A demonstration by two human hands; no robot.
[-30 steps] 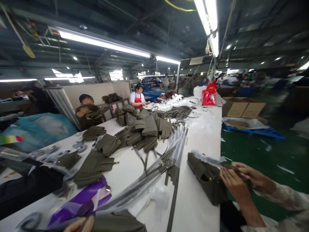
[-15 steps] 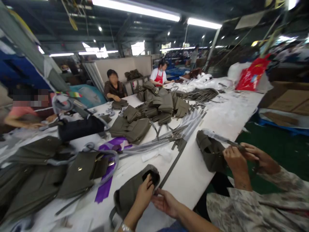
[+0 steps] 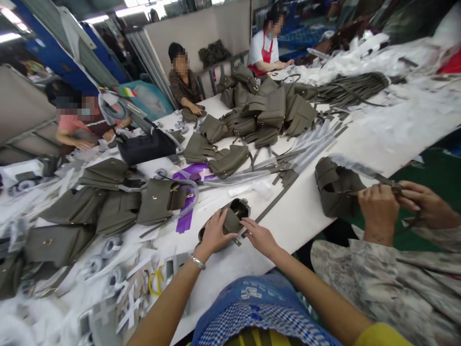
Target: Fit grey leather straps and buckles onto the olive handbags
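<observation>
- Small olive bag (image 3: 230, 222), one, lying on the white table (image 3: 302, 204) before the wearer, near its front edge; mouth open toward the far right, flap partly over it.
- Left hand (image 3: 217, 231), silver bracelet (image 3: 197, 262) at the wrist: laid on the bag's flap, fingers and thumb spread wide.
- Right hand (image 3: 260, 237): fingertips at the flap's right edge, narrow; pinching or merely touching, cannot tell.
- Metal clasp (image 3: 237, 242), on a short tab between the two hands.
- Long dark strip (image 3: 268, 207), flat on the table, running away beyond the right hand.
- Purple sheet (image 3: 185, 222), left of the bag, beside further olive bags (image 3: 158, 201).
- Large pile of olive bags (image 3: 264, 108), farther across the table; bundle of straps (image 3: 355, 89) to its right.
- Yellow-handled scissors (image 3: 155, 281), among scraps, lower left.
- Co-worker's hands (image 3: 379, 204), at right, on a strap by another olive bag (image 3: 333, 190).
</observation>
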